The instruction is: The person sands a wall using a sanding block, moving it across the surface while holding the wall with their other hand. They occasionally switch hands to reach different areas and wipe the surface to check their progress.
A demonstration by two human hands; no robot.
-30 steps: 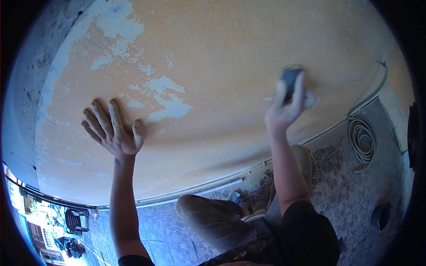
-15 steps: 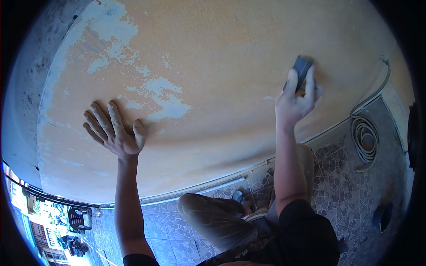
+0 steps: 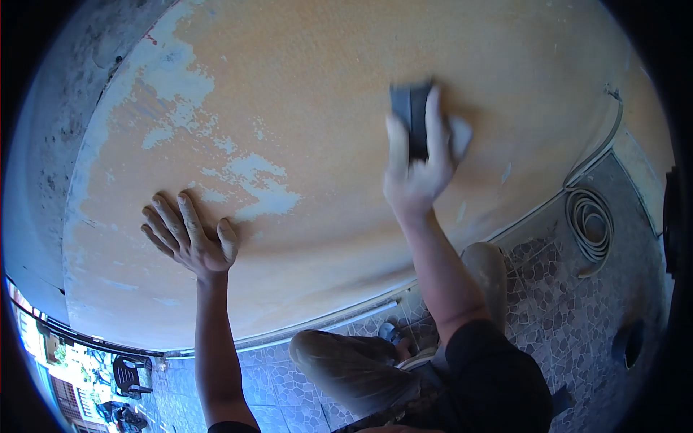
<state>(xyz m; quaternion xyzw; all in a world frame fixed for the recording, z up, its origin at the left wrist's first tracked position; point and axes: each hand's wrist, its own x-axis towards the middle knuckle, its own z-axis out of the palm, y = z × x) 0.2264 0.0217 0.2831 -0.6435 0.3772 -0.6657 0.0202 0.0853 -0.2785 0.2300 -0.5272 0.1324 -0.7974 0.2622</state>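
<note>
Looking down from the head camera, an orange wall (image 3: 325, 86) fills most of the frame, its paint worn away in pale patches (image 3: 253, 180) toward the upper left.

The left hand (image 3: 191, 242) lies flat against the wall with its fingers spread wide, gripping nothing, just below and to the left of the largest pale patch. Its bare forearm runs straight down toward the bottom edge of the picture.

The right hand (image 3: 419, 162) is raised higher and to the right, pressing a dark sanding block (image 3: 411, 119) against the orange surface. The fingers are wrapped over the block, with two of them lying along its face, and the block's upper edge shows above the fingertips. Both hand and block are blurred, so the exact hold of the thumb cannot be made out. The block sits in an unbroken orange area, well apart from the pale patches and from the left hand.

Below the wall, a pale strip (image 3: 325, 321) runs along its base where it meets a floor of patterned tiles (image 3: 548, 303). The person's bent knees in light trousers (image 3: 354, 368) and a dark sleeve (image 3: 498, 382) show at the bottom. A coiled white cable (image 3: 590, 227) lies on the tiles at the right, near the wall's foot. At far lower left, a dark chair (image 3: 130, 375) stands outside in bright light.
</note>
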